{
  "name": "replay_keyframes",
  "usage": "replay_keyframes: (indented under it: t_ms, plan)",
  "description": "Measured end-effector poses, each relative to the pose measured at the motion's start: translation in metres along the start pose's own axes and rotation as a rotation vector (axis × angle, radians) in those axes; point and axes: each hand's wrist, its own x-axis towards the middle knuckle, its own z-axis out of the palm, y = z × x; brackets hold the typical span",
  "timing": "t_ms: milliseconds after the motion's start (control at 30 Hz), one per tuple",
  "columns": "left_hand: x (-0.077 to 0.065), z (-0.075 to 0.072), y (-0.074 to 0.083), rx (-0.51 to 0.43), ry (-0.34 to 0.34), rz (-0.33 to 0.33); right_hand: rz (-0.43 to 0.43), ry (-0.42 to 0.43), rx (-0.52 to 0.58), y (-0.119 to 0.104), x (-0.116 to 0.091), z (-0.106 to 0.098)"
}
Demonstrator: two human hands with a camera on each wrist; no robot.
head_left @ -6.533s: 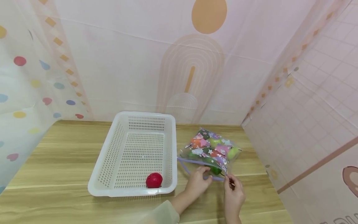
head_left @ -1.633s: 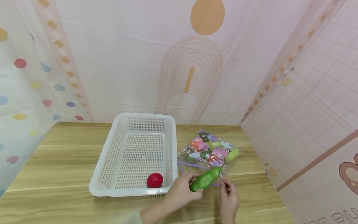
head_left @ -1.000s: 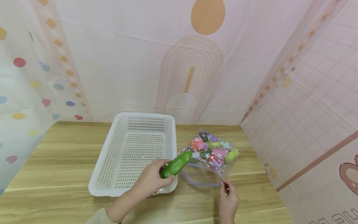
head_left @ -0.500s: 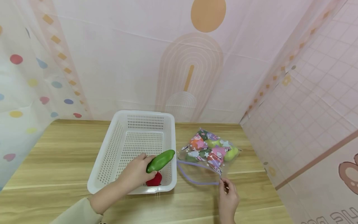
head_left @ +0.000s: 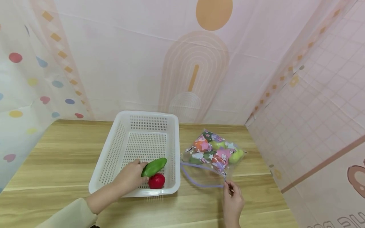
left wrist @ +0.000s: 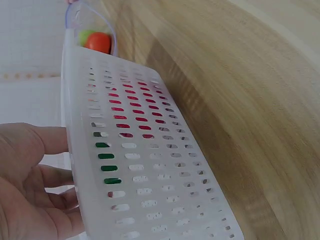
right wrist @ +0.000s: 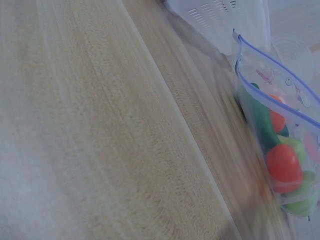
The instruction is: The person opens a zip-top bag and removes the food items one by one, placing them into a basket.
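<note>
In the head view, my left hand [head_left: 129,179] reaches over the front of the white plastic basket [head_left: 97,177] and grips one end of a long, smooth green vegetable [head_left: 154,167]. It is low inside the basket, just behind a round red fruit [head_left: 156,181]. The left wrist view shows the fingers [left wrist: 52,140] beyond the basket's slotted wall, with green and red showing through the slots. My right hand [head_left: 233,202] pinches the corner of a clear printed zip bag [head_left: 205,161] whose purple-edged mouth gapes. The right wrist view has no hand in it.
Inside the bag are a red tomato-like piece [right wrist: 284,169], a dark green long piece [right wrist: 260,115] and several other fruits or vegetables. The wooden table [head_left: 65,158] meets a patterned cloth wall [head_left: 137,79] behind the basket and another at the right.
My left hand has taken the green vegetable out of the bag, carried it left over the basket rim and lowered it beside the red fruit. The right hand has kept its pinch on the bag.
</note>
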Motion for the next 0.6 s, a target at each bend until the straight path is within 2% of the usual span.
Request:
replay_keyframes:
  t_ms: [333,467,600]
  plan:
    - [0.003,0.008,-0.014,0.017,-0.049,-0.039,-0.012,-0.007,0.004,0.002,0.002,0.002]
    - [0.003,0.008,-0.016,0.016,-0.078,-0.075,0.009,-0.018,0.009,0.002,0.002,0.001]
    - [0.003,0.007,-0.015,0.018,-0.092,-0.081,0.031,-0.022,0.013,0.003,0.001,0.0]
